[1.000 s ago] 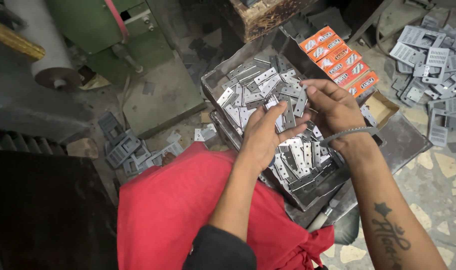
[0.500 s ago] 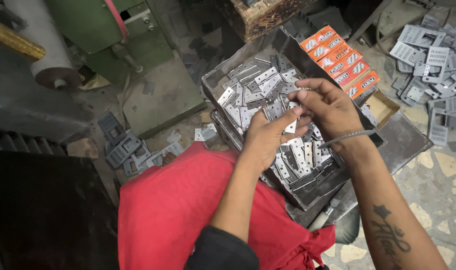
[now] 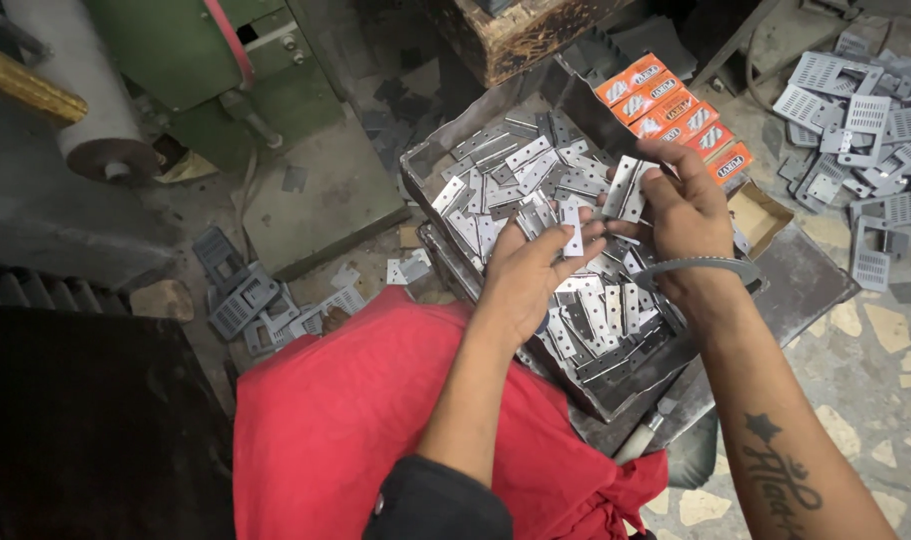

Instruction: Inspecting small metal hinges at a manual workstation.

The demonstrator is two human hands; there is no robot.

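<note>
Your right hand has lifted a small stack of metal hinge plates clear of the tray beneath both hands, while your left hand pinches one plate just beside it, mid-sorting, ready to join the stack squarely.

dim, even light | deep shadow left | glinting metal | sharp focus

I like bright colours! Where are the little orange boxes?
In the head view, the orange boxes lie in a row at the upper right, along the far edge of the metal tray, just beyond the right hand.
</note>
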